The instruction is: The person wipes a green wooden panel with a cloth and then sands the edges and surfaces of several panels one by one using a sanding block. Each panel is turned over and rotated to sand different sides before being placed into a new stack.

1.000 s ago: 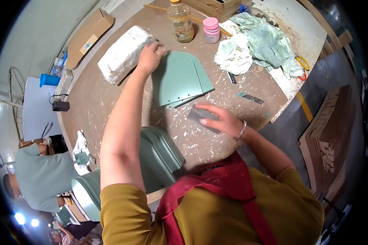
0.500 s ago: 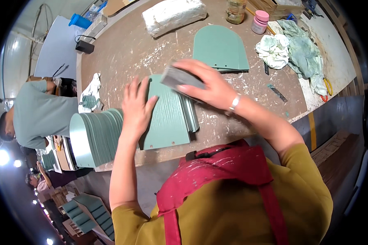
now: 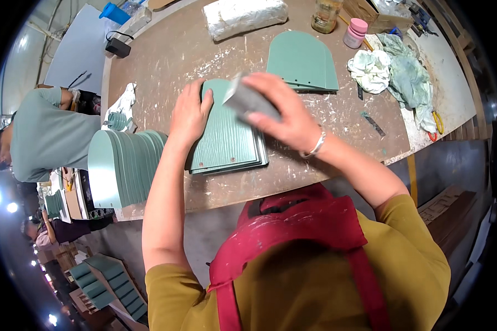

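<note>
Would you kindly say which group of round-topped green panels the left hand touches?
The middle stack, left hand at its left edge; the leftmost row and farther stack sit apart.

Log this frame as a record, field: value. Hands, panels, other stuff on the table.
left hand: left hand, fingers at the left edge of the front panel stack
right hand: right hand, gripping a gray block
block: gray block, blurred, over the stack's right side; contact unclear
front panels: front panel stack, green, lying flat
far panels: far green panels, lying overlapped
left panels: row of green panels, on edge
other items: white bundle, pink jar, green rag
</note>
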`<action>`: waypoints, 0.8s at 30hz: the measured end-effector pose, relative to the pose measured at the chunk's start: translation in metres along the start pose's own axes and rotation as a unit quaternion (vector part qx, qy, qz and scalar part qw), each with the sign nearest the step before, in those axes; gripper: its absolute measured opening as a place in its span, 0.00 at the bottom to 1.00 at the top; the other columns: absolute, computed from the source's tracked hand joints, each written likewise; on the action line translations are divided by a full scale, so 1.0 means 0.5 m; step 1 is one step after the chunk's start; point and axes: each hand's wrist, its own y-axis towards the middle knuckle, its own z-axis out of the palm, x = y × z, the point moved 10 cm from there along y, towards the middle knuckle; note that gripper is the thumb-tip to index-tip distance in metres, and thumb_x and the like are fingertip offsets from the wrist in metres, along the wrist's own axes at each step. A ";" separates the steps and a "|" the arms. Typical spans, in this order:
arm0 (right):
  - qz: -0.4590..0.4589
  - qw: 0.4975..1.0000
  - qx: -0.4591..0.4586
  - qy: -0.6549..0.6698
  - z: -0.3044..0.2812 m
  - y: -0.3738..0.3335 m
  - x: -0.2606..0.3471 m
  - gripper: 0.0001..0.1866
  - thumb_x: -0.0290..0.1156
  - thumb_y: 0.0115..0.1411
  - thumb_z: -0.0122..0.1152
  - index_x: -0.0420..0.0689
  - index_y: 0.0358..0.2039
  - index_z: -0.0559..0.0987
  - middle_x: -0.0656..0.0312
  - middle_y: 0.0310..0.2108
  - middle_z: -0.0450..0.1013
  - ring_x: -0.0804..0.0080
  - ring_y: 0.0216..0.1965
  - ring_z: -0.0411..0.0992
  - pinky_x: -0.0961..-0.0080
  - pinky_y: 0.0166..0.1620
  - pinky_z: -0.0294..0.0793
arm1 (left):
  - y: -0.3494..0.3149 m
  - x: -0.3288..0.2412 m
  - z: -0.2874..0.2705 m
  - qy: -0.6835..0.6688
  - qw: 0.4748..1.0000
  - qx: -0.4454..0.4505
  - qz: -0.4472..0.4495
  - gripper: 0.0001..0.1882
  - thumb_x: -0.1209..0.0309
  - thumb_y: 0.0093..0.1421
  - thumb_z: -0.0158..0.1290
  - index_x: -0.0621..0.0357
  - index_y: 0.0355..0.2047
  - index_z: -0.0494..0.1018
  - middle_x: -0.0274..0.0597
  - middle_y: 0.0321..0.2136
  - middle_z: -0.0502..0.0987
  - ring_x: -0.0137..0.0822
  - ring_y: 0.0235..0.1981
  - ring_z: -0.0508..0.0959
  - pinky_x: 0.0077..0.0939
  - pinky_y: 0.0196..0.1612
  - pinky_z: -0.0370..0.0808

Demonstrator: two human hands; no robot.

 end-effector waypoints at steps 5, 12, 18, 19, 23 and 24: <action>-0.099 0.986 0.078 -0.112 0.032 -0.153 -0.028 0.33 0.42 0.55 0.66 0.56 0.62 0.69 0.48 0.63 0.58 0.46 0.59 0.64 0.54 0.59 0.65 | 0.006 0.001 -0.004 0.004 1.000 -0.002 -0.009 0.23 0.56 0.67 0.45 0.58 0.55 0.68 0.55 0.49 0.73 0.57 0.51 0.72 0.45 0.53 0.70; -0.160 0.974 0.107 -0.122 0.052 -0.117 0.075 0.35 0.42 0.54 0.67 0.58 0.63 0.68 0.47 0.64 0.56 0.45 0.61 0.61 0.53 0.61 0.64 | 0.008 -0.006 0.001 -0.010 0.999 0.014 -0.028 0.23 0.57 0.67 0.45 0.58 0.56 0.68 0.53 0.51 0.73 0.55 0.53 0.72 0.43 0.55 0.69; 0.027 0.989 0.048 -0.134 -0.005 -0.168 -0.100 0.34 0.46 0.59 0.61 0.57 0.65 0.64 0.48 0.64 0.56 0.44 0.62 0.59 0.52 0.63 0.61 | 0.002 0.005 0.003 0.014 0.999 0.008 -0.032 0.23 0.58 0.67 0.45 0.57 0.57 0.68 0.53 0.53 0.72 0.54 0.55 0.71 0.42 0.57 0.68; 0.031 0.996 0.012 -0.079 -0.020 -0.138 -0.062 0.33 0.46 0.60 0.60 0.56 0.65 0.64 0.48 0.64 0.55 0.43 0.63 0.58 0.52 0.63 0.61 | -0.002 0.007 0.000 0.019 0.999 0.010 -0.041 0.23 0.58 0.67 0.44 0.58 0.56 0.68 0.53 0.53 0.72 0.54 0.55 0.71 0.42 0.57 0.68; -0.063 0.996 0.033 -0.059 0.069 -0.123 -0.044 0.31 0.42 0.62 0.59 0.51 0.64 0.65 0.45 0.64 0.55 0.42 0.64 0.57 0.55 0.63 0.61 | 0.000 0.004 -0.005 0.012 0.999 0.009 -0.031 0.22 0.58 0.67 0.44 0.58 0.56 0.68 0.55 0.53 0.72 0.56 0.54 0.72 0.43 0.56 0.68; 0.045 0.996 0.036 -0.062 0.053 -0.134 -0.106 0.31 0.41 0.62 0.60 0.51 0.64 0.65 0.45 0.64 0.56 0.44 0.64 0.58 0.56 0.64 0.60 | -0.001 0.001 -0.005 0.008 0.999 0.004 -0.031 0.22 0.58 0.67 0.44 0.57 0.56 0.68 0.54 0.53 0.72 0.56 0.55 0.71 0.44 0.56 0.68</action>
